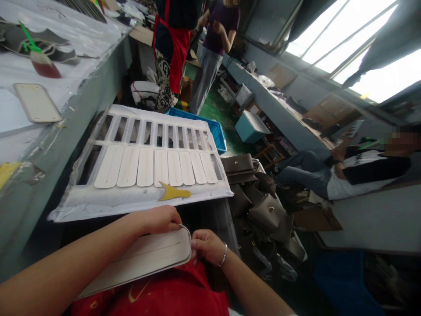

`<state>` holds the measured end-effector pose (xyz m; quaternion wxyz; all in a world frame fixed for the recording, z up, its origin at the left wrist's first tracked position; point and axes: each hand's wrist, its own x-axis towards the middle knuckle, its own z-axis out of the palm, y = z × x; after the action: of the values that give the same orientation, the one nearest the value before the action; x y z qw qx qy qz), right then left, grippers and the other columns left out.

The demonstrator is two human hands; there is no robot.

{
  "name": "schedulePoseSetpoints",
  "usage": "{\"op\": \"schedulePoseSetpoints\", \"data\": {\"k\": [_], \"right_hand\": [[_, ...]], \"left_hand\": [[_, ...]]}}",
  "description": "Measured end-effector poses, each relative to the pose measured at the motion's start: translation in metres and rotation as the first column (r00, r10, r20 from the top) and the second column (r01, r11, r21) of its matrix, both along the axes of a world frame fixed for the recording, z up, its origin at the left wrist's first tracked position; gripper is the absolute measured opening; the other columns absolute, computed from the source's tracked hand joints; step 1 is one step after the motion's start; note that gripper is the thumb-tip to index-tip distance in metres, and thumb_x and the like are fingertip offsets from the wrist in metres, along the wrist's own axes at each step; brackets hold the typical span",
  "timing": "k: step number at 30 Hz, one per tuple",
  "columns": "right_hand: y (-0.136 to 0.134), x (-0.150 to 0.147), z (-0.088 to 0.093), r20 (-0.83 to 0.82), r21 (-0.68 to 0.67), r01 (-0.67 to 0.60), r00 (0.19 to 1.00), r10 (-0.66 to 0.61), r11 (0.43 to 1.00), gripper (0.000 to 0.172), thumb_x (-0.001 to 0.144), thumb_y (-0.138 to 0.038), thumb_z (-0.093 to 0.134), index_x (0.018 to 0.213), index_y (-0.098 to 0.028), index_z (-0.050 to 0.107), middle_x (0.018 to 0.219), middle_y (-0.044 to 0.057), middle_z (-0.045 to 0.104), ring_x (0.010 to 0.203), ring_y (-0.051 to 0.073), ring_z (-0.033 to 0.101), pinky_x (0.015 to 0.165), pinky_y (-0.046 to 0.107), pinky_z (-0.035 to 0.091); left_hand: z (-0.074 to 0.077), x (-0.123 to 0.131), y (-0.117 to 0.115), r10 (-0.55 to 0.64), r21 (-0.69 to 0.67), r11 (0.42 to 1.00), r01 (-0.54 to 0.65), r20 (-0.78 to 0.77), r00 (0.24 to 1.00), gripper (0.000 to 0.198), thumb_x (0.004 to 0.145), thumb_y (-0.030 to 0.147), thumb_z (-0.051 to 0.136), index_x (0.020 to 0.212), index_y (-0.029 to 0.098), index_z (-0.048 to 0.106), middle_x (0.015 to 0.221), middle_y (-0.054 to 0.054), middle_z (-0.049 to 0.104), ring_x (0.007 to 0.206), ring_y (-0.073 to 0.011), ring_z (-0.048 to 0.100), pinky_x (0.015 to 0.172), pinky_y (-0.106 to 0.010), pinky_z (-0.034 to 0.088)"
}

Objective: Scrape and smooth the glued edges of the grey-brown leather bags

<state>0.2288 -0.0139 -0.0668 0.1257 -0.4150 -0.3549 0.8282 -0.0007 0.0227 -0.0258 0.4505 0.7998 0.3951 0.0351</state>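
A long cream panel (154, 252) with rounded corners lies over my lap on a red apron (171, 294). My left hand (162, 219) is closed at the panel's upper edge, near its right end. At the rounded right end, my right hand (207, 246), with a silver bracelet at the wrist, pinches the edge. Just beyond my hands stands a white slotted rack (128, 197), with a row of several cream panels (146, 166) lying side by side on it. A yellow forked piece (174, 192) rests on the rack's near border.
On the left, a white-covered table (82, 39) holds a single panel (37, 103) and a glue pot (44, 63). Brown bags (266, 213) are piled to the right of the rack. A blue crate (217, 136) is behind it. Two people stand beyond; another sits at right.
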Motion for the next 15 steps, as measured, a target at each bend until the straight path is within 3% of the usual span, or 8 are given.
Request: {"op": "schedulePoseSetpoints", "data": {"k": [5,10,15], "right_hand": [[0.002,0.002,-0.004,-0.023,0.015,-0.012,1.0,0.012,1.0,0.042,0.061,-0.046,0.073,0.07,-0.012,0.049,0.052,0.004,0.063,0.039,0.014,0.057,0.036,0.021,0.046],[-0.009,0.001,-0.019,-0.086,-0.051,0.108,0.99,-0.112,0.993,0.045,0.058,-0.049,0.073,0.066,-0.015,0.044,0.046,-0.003,0.056,0.035,0.01,0.051,0.033,0.017,0.04],[-0.018,-0.004,-0.026,-0.073,0.002,0.166,0.984,-0.165,0.986,0.048,0.058,-0.052,0.073,0.064,-0.017,0.041,0.038,-0.007,0.05,0.029,0.007,0.043,0.03,0.014,0.031]], "left_hand": [[-0.002,-0.001,0.002,0.011,-0.024,1.0,-0.011,0.014,1.0,0.024,0.077,0.029,0.047,0.082,0.022,0.07,0.075,0.001,0.069,0.064,-0.0133,0.057,0.057,-0.021,0.037],[0.003,-0.001,0.001,0.025,-0.044,0.999,-0.024,0.012,1.0,0.025,0.076,0.029,0.048,0.083,0.022,0.071,0.075,0.0,0.069,0.064,-0.0137,0.057,0.057,-0.02,0.038],[0.005,-0.001,0.001,0.021,-0.048,0.999,-0.02,0.014,1.0,0.024,0.075,0.028,0.048,0.082,0.023,0.071,0.074,0.001,0.069,0.063,-0.0133,0.056,0.056,-0.02,0.038]]}}
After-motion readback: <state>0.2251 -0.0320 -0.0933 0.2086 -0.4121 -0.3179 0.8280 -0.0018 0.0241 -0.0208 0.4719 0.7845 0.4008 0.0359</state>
